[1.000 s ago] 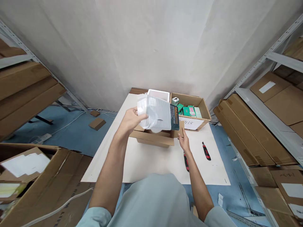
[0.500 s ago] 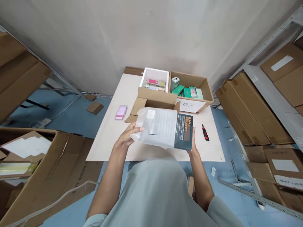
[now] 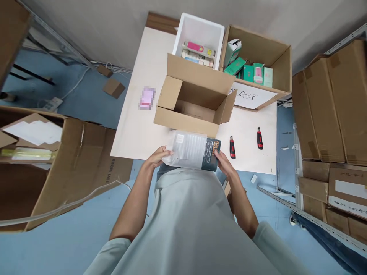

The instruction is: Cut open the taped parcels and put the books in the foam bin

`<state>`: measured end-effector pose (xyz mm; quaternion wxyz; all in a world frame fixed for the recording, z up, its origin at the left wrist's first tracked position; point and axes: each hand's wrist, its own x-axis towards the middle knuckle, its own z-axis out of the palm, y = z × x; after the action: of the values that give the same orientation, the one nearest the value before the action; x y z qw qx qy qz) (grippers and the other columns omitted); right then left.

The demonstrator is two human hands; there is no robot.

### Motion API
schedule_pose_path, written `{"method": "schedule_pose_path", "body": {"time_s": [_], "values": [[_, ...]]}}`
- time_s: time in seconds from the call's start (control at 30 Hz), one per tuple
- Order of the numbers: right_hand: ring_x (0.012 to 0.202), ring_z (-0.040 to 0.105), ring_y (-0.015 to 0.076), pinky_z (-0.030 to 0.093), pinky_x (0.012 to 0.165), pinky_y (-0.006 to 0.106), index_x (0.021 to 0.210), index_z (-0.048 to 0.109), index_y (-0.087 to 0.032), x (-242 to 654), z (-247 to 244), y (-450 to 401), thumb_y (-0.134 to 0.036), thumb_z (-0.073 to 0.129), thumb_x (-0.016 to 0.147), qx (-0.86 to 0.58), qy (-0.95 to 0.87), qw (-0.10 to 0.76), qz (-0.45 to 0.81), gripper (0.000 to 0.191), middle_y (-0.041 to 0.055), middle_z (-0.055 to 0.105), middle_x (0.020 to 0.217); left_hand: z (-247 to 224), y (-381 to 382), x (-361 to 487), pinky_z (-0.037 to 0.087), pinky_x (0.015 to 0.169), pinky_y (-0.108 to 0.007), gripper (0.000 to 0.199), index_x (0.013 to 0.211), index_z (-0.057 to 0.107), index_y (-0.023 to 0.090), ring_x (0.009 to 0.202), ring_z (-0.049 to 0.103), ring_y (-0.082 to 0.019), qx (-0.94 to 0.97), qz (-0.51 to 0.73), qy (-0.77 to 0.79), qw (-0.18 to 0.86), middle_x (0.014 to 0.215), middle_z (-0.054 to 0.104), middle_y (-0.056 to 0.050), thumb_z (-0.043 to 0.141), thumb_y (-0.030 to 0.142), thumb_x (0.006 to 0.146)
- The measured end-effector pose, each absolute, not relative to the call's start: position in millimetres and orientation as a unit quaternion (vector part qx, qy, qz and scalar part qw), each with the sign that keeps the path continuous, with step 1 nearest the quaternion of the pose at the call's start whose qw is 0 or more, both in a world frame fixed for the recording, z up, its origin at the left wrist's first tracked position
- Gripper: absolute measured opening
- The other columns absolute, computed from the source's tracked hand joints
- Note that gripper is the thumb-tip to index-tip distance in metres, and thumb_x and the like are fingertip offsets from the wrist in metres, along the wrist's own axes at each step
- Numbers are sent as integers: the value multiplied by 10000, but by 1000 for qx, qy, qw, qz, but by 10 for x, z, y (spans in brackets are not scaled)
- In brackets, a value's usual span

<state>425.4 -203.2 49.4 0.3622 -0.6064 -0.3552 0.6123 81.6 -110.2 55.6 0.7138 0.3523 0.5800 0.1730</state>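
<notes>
A dark book [image 3: 211,154] with orange lettering sticks out of the right end of a clear air-cushion sleeve [image 3: 189,151]. My left hand [image 3: 159,156] is closed on the sleeve's crumpled left end. On the other side, my right hand [image 3: 225,163] grips the book's bare right end, thumb on top. Both hold it nearly flat at the front edge of the white table [image 3: 130,126]. Just beyond it stands an open cardboard box [image 3: 186,119], flaps spread and its visible inside bare.
Two red-and-black utility knives, a nearer one [image 3: 232,148] and a farther one [image 3: 259,138], lie at right. Behind are a white foam box [image 3: 197,28] and a carton [image 3: 265,42] of green packages. A blurred purple item [image 3: 147,98] lies left. A large carton [image 3: 83,160] stands on the floor.
My view has tipped downward. The sleeved book has come lower and closer to my body, exposing the open box's inside. My right thumb now lies over the book, and a second knife shows.
</notes>
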Motion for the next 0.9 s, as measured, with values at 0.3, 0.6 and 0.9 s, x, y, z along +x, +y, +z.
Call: {"method": "schedule_pose_path", "body": {"time_s": [0.3,0.6,0.9], "values": [[1070,791,250,655,1044,422,1068,769,-197,3694,-180,-1530,-534,844,915,-617,-365,258,648,378,64,866,1046,40,-1015,390,563,762,-299,387,906,666,205,851,720,-238,325,144,687,633,796,758,-39,852,448,669],[1078,810,268,627,1107,488,1057,810,-222,3702,-367,-1397,-446,910,783,-676,-326,233,618,368,92,874,1124,-308,-735,201,473,1279,-501,755,1378,665,115,1586,564,-473,382,94,794,464,1554,695,-298,941,278,694],[1359,740,312,611,1152,503,1533,662,-237,4357,39,-1136,-598,748,852,-715,-298,443,451,776,164,741,1543,-58,664,356,505,1288,-530,828,1498,708,139,1520,644,-399,469,410,559,547,1586,707,-232,883,601,834]]}}
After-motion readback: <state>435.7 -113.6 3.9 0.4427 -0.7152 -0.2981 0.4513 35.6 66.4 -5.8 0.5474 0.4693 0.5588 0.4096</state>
